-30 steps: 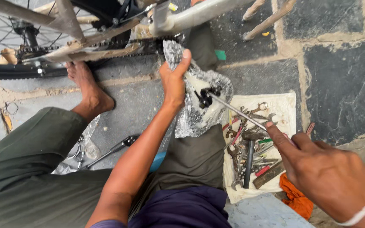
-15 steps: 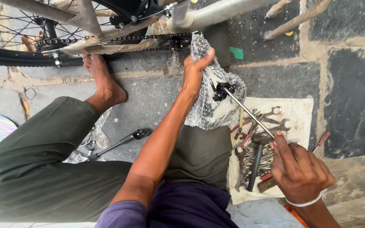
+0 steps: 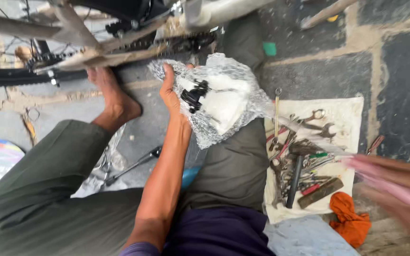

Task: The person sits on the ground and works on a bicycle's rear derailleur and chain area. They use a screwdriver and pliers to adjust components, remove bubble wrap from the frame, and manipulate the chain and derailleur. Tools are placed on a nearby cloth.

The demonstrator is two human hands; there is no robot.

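Note:
My left hand grips a crumpled clear plastic bag, held up over my lap. A small black bicycle part sits at the bag's mouth beside my thumb. A thin metal cable runs as a faint streak from the bag down to the right. It ends at my right hand, which is heavily blurred at the right edge, above the tool cloth, and seems closed on the cable's end.
A white cloth on the stone floor holds several spanners and tools, with an orange rag beside it. A bicycle's rear wheel and chain stand ahead, my bare foot below them. A wrench lies by my leg.
My right hand has swept out to the right, off the tools, drawing the cable with it. My left hand still holds the bag, which has turned more open-side up.

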